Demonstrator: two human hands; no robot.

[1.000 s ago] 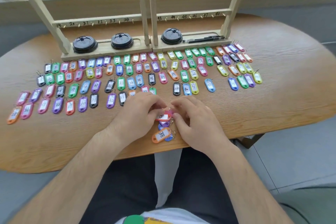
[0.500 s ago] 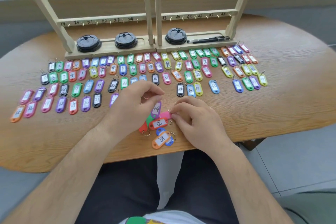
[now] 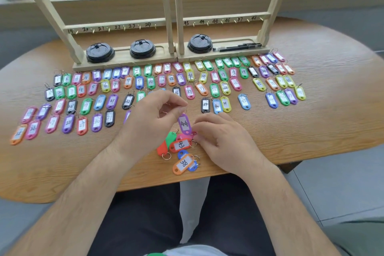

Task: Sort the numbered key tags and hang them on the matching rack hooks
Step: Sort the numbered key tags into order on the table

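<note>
An oval wood-grain table [image 3: 311,131] carries a pale wooden rack [image 3: 166,16] of numbered hooks, black round lids [image 3: 100,53] and rows of glossy plastic key tags [image 3: 150,82]. Near the front edge, the left hand [image 3: 149,118] pinches the ring of a purple oblong tag marked 44 [image 3: 184,123], which hangs upright. The right hand [image 3: 226,141] pinches a pink tag [image 3: 182,137] just beside it with curled fingertips.

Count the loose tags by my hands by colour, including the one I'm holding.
purple tag: 1, in left hand
green tag: 1
red tags: 2
pink tag: 1
blue tag: 1
orange tag: 1
Total: 7
</note>
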